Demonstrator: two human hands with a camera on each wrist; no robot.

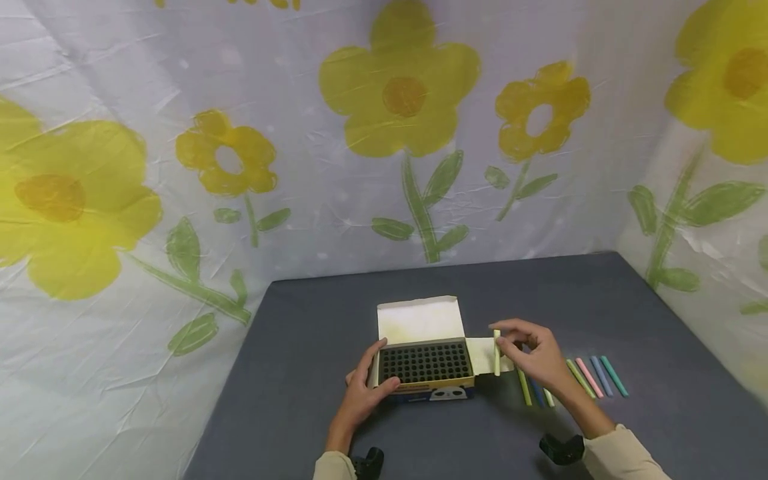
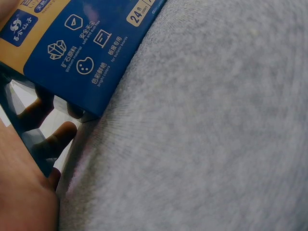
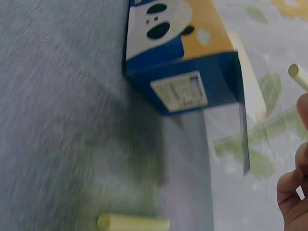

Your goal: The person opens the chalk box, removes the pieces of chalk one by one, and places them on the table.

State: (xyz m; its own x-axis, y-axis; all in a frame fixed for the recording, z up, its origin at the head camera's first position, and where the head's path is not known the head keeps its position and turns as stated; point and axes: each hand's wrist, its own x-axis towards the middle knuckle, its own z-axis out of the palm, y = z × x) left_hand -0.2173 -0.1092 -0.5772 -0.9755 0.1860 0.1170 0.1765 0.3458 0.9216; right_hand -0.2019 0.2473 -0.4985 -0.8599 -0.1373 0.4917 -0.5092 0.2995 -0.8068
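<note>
A blue and yellow chalk box (image 1: pixel 453 392) with a panda picture stands on the table, its white lid (image 1: pixel 418 320) raised at the back and a side flap (image 1: pixel 483 350) folded out to the right. Inside it sits a black insert (image 1: pixel 426 362) full of round holes. My left hand (image 1: pixel 363 390) grips the box's left end, thumb at the front edge. Over the side flap, my right hand (image 1: pixel 537 353) pinches a pale yellow chalk stick (image 1: pixel 497 357) upright between thumb and fingers. The right wrist view shows one end of this chalk stick (image 3: pixel 299 76) beyond the box.
Just right of the box, a few chalk sticks lie partly behind the right hand, among them a yellow-green chalk (image 1: pixel 525 388). Farther right is a row with a green chalk (image 1: pixel 580 379), a pink chalk (image 1: pixel 590 378), a blue chalk (image 1: pixel 602 376) and a teal chalk (image 1: pixel 615 376).
</note>
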